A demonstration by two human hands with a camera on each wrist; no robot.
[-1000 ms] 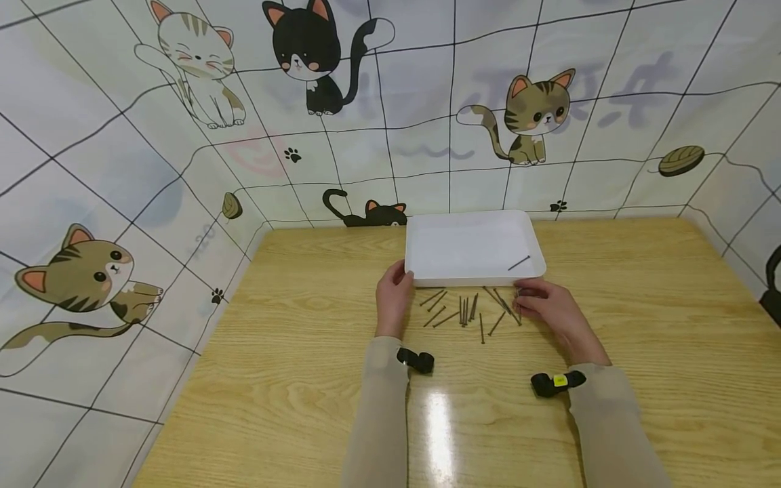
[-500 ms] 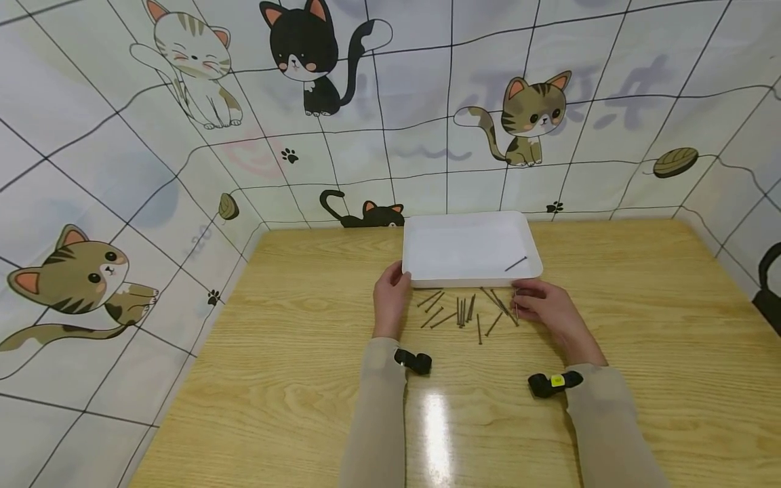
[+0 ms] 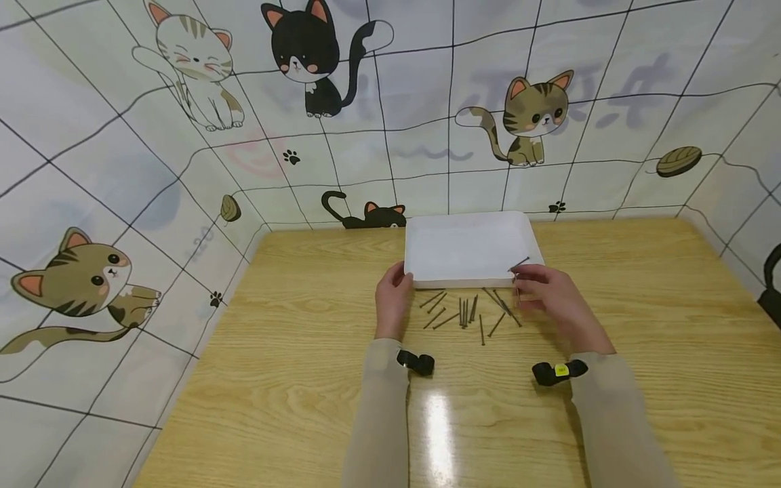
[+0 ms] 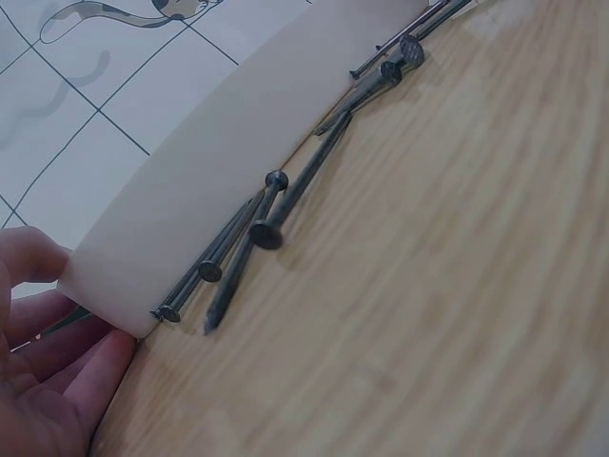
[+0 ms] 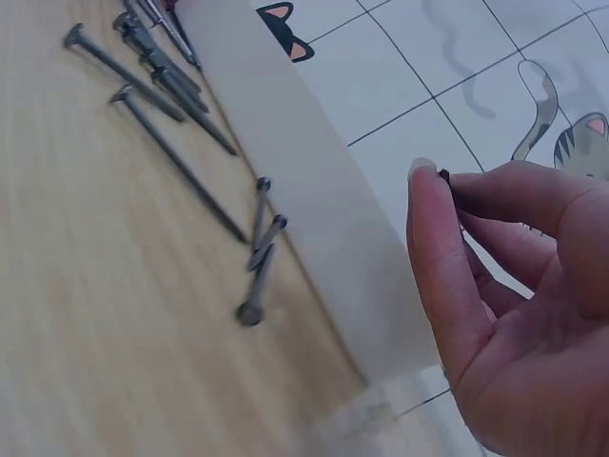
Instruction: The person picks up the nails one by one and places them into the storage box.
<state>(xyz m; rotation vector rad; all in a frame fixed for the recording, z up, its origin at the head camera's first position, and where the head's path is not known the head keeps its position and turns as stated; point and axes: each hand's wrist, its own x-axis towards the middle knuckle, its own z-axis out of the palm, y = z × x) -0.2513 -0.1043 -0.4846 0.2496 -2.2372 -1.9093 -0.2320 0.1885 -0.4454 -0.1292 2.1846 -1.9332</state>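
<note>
My left hand [image 3: 392, 301] grips the near left corner of a white tray [image 3: 466, 247]; in the left wrist view its fingers [image 4: 81, 371] lie against the tray's side. My right hand [image 3: 555, 301] pinches a nail [image 3: 518, 291] between thumb and forefinger at the near right rim; only a dark end of the nail shows in the right wrist view. A single nail [image 3: 521, 263] lies inside the tray near its right end. Several loose nails [image 3: 465, 312] are scattered on the table just in front of the tray, between my hands.
The wooden table [image 3: 293, 366] reaches to a cat-patterned wall covering [image 3: 421, 149] behind and at both sides. The tray stands against the back covering. A black object [image 3: 771, 281] is partly visible at the far right edge.
My right hand has risen slightly and moved forward to the tray's near right rim with the nail in its fingers. The left hand stays on the tray corner.
</note>
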